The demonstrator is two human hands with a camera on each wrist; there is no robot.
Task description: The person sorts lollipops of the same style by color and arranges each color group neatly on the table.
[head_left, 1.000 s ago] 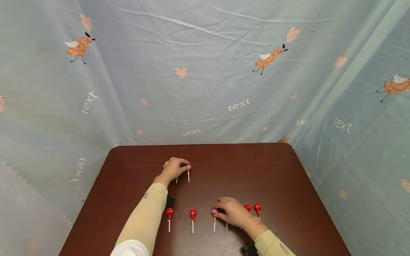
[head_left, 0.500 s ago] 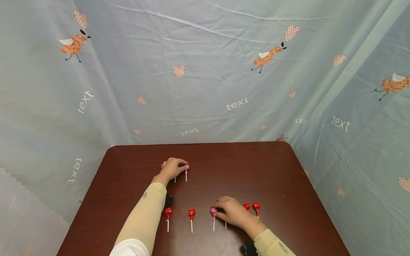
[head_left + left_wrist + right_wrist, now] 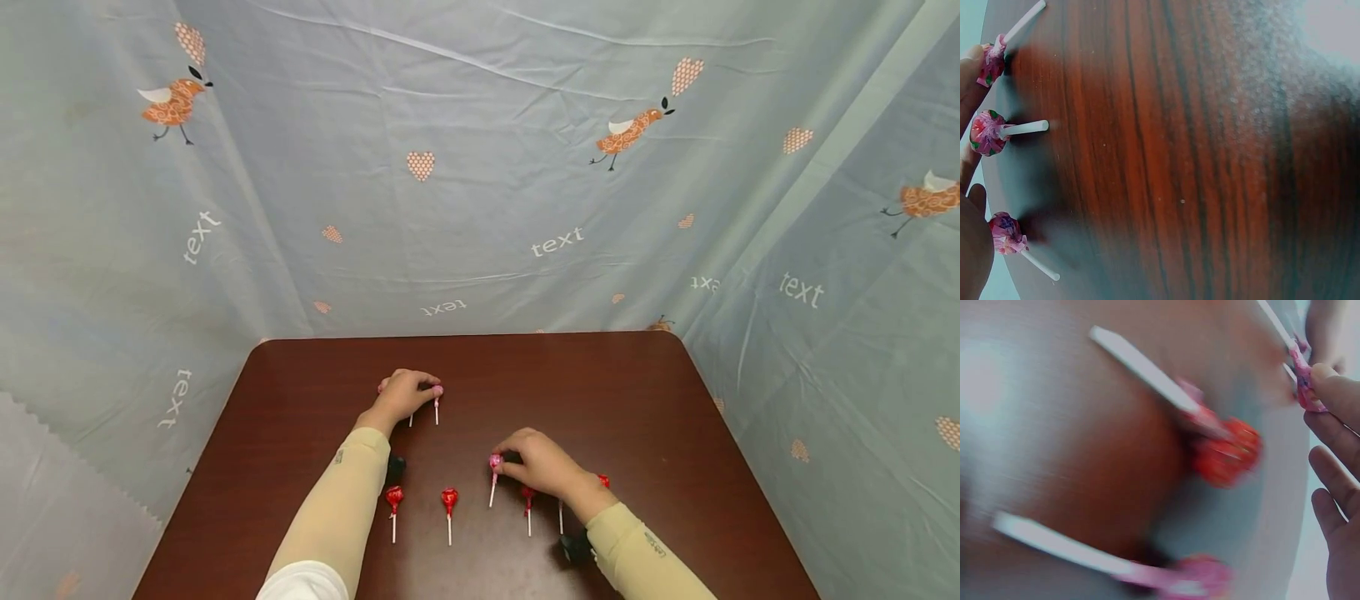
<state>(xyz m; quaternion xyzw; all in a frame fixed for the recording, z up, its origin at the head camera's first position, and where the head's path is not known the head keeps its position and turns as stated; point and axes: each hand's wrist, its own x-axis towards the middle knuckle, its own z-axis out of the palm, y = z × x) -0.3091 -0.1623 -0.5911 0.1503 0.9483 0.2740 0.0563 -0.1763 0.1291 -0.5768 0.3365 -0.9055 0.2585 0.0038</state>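
Observation:
Toward the back left of the table, my left hand point(image 3: 397, 396) pinches the head of a pink-wrapped lollipop point(image 3: 438, 390) between thumb and finger. Two more pink-wrapped lollipops lie by that hand; the left wrist view shows the middle lollipop point(image 3: 988, 132) and the lower lollipop point(image 3: 1007, 232) near the palm. My right hand point(image 3: 546, 462) pinches another pink-wrapped lollipop point(image 3: 496, 461) by its head, its white stick hanging toward me. Below the right hand lie a red lollipop point(image 3: 1229, 453) and a pink lollipop point(image 3: 1200, 578), blurred in the right wrist view.
On the dark brown table point(image 3: 600, 392), a red lollipop point(image 3: 393, 496) and a second red lollipop point(image 3: 449, 498) lie in the front row, sticks toward me. Further right, another red lollipop point(image 3: 603, 481) is partly hidden by the right wrist. A patterned curtain point(image 3: 480, 167) surrounds the table.
The right hand has moved away from me and slightly left, taking the pink lollipop out of the front row and uncovering a lollipop there. The left hand has stayed in place.

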